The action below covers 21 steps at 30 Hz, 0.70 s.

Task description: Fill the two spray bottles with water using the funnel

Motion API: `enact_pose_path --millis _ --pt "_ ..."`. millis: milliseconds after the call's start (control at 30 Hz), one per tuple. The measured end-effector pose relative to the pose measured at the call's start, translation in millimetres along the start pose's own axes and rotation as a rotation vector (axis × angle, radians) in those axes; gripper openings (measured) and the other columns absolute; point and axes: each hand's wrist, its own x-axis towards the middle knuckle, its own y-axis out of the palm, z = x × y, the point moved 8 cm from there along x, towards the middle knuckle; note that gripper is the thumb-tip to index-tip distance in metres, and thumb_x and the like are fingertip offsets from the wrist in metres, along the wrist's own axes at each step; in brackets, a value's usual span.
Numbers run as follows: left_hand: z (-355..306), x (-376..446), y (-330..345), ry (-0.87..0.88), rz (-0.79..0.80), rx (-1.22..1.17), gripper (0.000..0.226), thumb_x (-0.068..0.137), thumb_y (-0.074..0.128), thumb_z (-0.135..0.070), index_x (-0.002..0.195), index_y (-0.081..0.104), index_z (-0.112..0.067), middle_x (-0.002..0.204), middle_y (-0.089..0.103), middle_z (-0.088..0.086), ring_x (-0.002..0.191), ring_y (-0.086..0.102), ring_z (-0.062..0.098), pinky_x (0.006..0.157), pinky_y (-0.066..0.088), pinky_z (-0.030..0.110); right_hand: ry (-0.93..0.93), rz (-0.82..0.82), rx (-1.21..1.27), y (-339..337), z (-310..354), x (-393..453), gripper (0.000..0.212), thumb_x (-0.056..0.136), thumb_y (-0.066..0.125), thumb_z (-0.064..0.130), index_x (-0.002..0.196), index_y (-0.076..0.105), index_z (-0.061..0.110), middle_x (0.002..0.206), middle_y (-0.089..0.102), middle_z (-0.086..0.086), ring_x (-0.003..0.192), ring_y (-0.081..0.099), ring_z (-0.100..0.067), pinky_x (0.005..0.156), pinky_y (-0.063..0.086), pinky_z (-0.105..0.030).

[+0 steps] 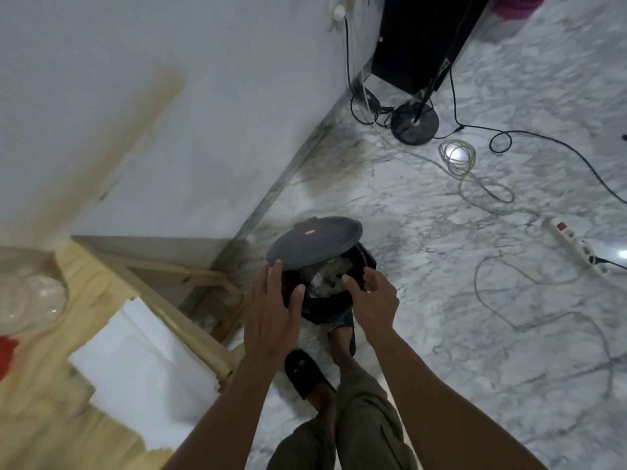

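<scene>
No spray bottle and no funnel is in view. Both my hands hover over a black pedal bin on the marble floor. Its grey lid stands raised, and crumpled white waste shows inside a black liner. My left hand has straight fingers reaching toward the lid's near edge and holds nothing. My right hand is over the bin's right rim with loosely bent fingers, also holding nothing. My foot in a black sandal is at the bin's base.
A light wooden table at the left carries white paper sheets and a clear glass vessel. Cables, a white power strip and a black round lamp base lie on the floor to the right. A white wall stands behind.
</scene>
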Motion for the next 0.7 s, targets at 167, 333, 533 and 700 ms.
enact_pose_path --millis 167,333,533,700 --pt "-16 -21 -42 0.045 -0.055 -0.061 0.064 0.101 0.036 -0.053 0.150 0.041 -0.011 0.157 0.037 0.016 0.146 0.034 0.030 0.117 0.033 0.047 -0.057 -0.024 0.046 -21 27 -34 0.048 0.082 0.081 0.036 0.122 0.067 0.013 0.114 0.069 -0.007 0.108 0.065 -0.022 0.093 0.053 -0.034" --pt "-29 -58 -84 0.017 -0.082 -0.116 0.057 0.102 0.045 -0.048 0.150 0.041 -0.018 0.161 0.030 0.009 0.147 0.031 0.027 0.120 0.030 0.042 -0.112 0.005 0.103 -44 59 -86 0.039 0.083 0.081 0.032 0.112 0.070 0.009 0.106 0.072 -0.005 0.101 0.067 -0.021 0.088 0.056 -0.035" --pt "-30 -106 -121 -0.025 -0.137 -0.252 0.052 0.100 0.050 -0.047 0.140 0.052 -0.013 0.153 0.043 0.010 0.143 0.037 0.029 0.116 0.034 0.045 -0.264 0.094 0.032 -61 102 -140 0.028 0.086 0.077 0.031 0.104 0.069 0.011 0.093 0.066 0.000 0.088 0.060 -0.016 0.066 0.044 -0.019" --pt "1 -181 -155 -0.168 -0.347 -0.304 0.042 0.100 0.054 -0.042 0.131 0.058 -0.014 0.136 0.057 0.005 0.128 0.051 0.024 0.108 0.037 0.029 -0.388 0.237 -0.051 -50 116 -196 0.035 0.089 0.075 0.027 0.093 0.064 -0.006 0.089 0.064 -0.028 0.073 0.058 -0.031 0.082 0.052 -0.049"
